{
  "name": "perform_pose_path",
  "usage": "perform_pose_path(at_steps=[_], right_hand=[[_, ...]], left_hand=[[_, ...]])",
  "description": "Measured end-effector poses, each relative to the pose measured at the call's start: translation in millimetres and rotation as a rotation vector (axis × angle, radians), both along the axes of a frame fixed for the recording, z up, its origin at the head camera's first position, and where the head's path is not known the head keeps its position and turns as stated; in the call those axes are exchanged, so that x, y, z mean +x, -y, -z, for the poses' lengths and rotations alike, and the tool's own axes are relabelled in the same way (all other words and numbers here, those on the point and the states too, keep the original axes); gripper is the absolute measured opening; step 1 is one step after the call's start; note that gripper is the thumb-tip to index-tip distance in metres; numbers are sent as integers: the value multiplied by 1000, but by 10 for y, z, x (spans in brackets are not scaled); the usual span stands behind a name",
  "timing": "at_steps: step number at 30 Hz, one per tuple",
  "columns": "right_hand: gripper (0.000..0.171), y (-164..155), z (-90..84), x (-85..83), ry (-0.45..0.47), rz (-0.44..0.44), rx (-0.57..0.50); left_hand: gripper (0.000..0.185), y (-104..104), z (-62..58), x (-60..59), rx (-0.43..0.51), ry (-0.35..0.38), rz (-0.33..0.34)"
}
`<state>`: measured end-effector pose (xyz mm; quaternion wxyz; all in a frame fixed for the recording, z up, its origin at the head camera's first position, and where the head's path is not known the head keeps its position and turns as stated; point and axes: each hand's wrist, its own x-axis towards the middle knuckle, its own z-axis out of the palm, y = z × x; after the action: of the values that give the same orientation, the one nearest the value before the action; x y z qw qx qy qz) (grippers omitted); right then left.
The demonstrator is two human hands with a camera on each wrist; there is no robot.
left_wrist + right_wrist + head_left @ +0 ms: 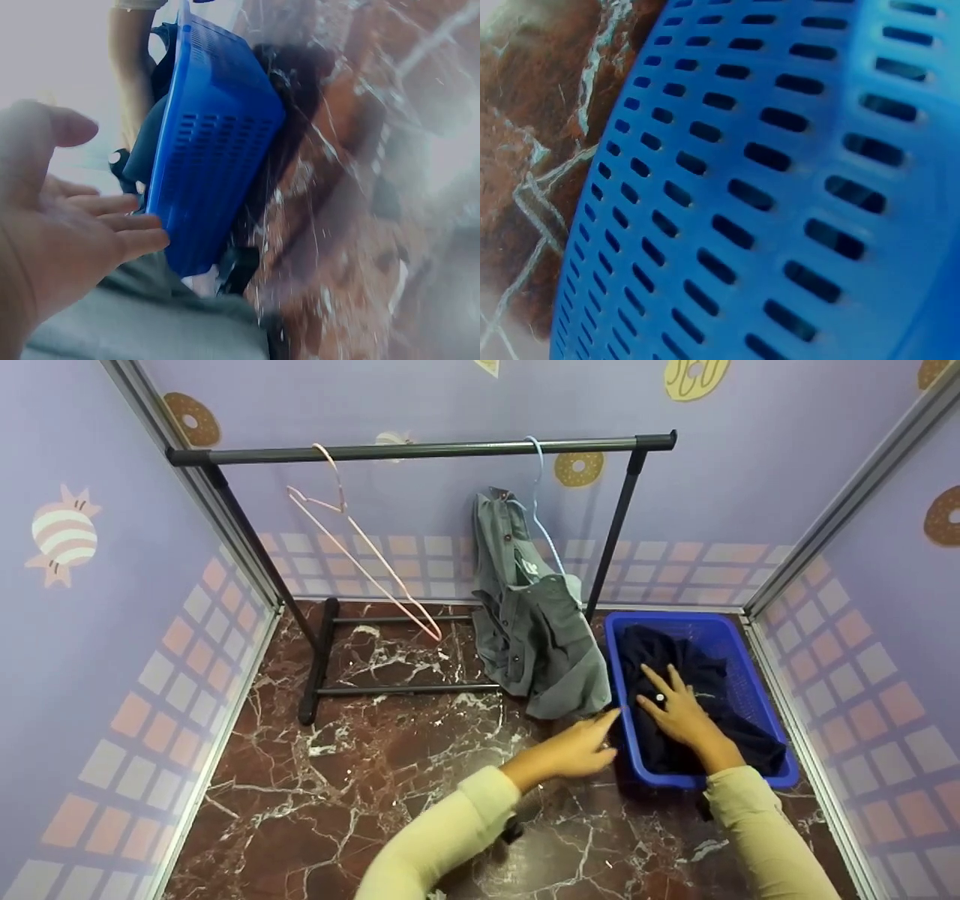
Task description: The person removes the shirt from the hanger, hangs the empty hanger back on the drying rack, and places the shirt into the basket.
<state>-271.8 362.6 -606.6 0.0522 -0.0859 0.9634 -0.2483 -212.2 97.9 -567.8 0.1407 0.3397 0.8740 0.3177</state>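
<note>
A blue plastic basket (pixel 739 660) with slotted walls stands on the floor at the right, dark clothing (pixel 660 649) heaped inside it. My right hand (pixel 679 716) rests on this cloth with its fingers spread; a small white round spot shows beside them. Outside the basket's left side is my left hand (pixel 574 750), its fingers extended and fingertips right at the rim. In the left wrist view that hand (pixel 75 225) has relaxed fingers and an unfilled palm. Only the basket's slotted wall (pixel 705 180) and floor appear in the right wrist view; the right hand is hidden there.
A black clothes rack (pixel 420 451) stands across the back. A pink hanger (pixel 375 551) hangs at its left, and a grey-green shirt (pixel 536 622) hangs askew from a blue hanger (pixel 538 472) beside the basket. Patterned walls (pixel 862 607) enclose the marble floor (pixel 337 810).
</note>
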Motion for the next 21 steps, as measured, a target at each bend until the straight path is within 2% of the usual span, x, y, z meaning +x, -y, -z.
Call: perform_pose_path(at_steps=[2, 5, 9, 12, 17, 21], right_hand=[[71, -8, -19, -4, -20, -26, -20], [82, -26, -116, 34, -30, -45, -54], [92, -23, -311, 121, -56, -50, -76], [90, 22, -432, 171, -156, -71, -67], [82, 182, -476, 198, -344, -187, 74], [71, 263, -352, 149, -389, -256, 188]], left_hand=[[69, 157, -2, 32, -10, -11, 30], [65, 412, -19, 65, 0, 11, 45], [63, 761, -62, 86, 8, 49, -17], [63, 994, -93, 76, 12, 44, -80], [65, 1294, -126, 31, 27, 6, -146], [66, 1463, -115, -23, 29, 0, -187]])
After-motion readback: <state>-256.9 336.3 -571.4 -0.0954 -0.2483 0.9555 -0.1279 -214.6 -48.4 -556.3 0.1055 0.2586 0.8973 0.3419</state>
